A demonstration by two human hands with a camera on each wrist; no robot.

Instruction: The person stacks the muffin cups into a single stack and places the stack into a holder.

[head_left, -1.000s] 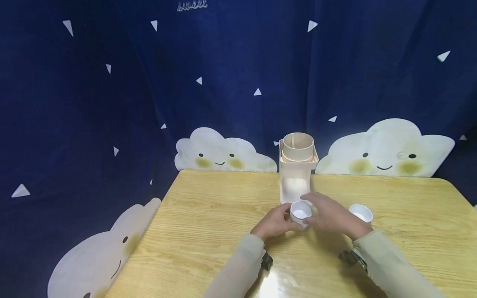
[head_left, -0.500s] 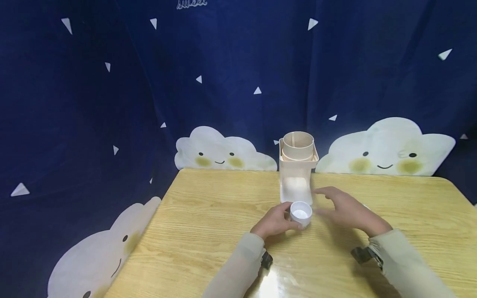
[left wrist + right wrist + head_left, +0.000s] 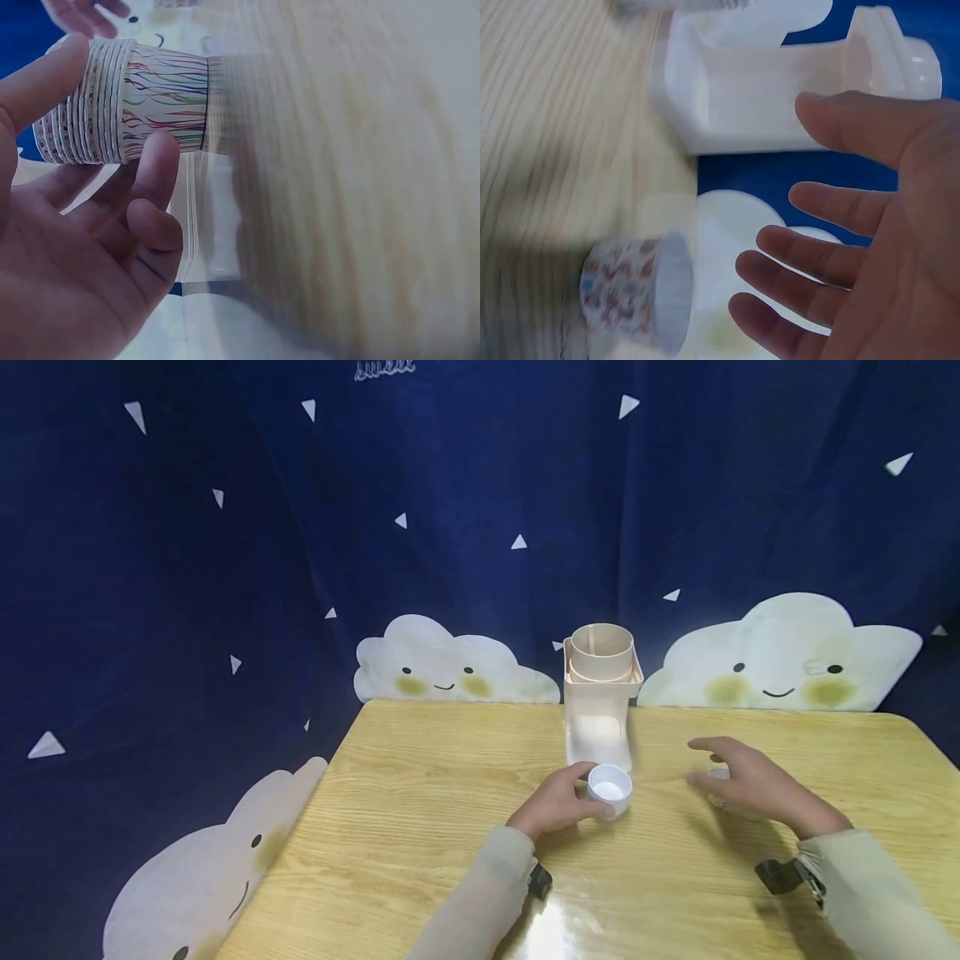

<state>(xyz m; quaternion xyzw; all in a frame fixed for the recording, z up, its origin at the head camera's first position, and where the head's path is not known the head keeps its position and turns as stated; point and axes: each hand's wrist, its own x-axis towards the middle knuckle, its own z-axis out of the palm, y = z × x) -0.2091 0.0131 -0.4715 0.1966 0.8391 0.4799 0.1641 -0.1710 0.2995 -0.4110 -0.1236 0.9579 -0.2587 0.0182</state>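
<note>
My left hand [image 3: 557,803] holds a stack of nested paper cups [image 3: 166,101] upright on the table, thumb on one side and fingers on the other. Bright wavy lines run round the lowest cup, and several rims show above it in the left wrist view. My right hand [image 3: 761,787] hovers over the right of the table, fingers spread and holding nothing. Near it stands a paper cup [image 3: 626,289] with a small colourful print, largely hidden behind the hand in the head view. Just behind the stack is a cream cup dispenser [image 3: 597,700] with a round tube on top.
The wooden table [image 3: 435,760] ends at a dark blue curtain [image 3: 465,468] printed with white triangles. White cloud cutouts [image 3: 780,652] with faces line its back edge. Another cloud [image 3: 187,877] borders the left side.
My right hand has let go of the cup stack and moved right, to the single cup. My left hand has kept its grip on the stack in nearly the same place.
</note>
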